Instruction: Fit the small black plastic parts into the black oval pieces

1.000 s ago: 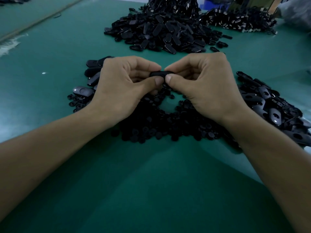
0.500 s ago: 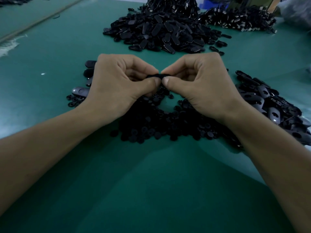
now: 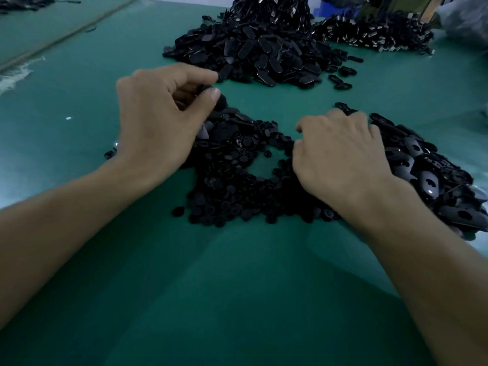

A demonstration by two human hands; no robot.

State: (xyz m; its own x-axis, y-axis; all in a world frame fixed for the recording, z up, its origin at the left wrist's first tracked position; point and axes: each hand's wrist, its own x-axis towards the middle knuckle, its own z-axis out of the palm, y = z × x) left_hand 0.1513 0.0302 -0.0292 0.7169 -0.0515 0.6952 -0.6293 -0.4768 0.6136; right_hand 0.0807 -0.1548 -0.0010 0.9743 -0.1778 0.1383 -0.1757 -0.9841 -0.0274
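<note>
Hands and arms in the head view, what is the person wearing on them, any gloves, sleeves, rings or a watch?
The left hand and right hand are bare, with no gloves or rings showing. The left forearm and right forearm are uncovered to the frame edge, with no sleeve, watch or bracelet in view. The left thumbnail looks short and plain.

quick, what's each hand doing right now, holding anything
Left hand: pinches a black oval piece between thumb and fingers.
Right hand: fingers curled into the small black parts; cannot tell if it holds one.
</note>
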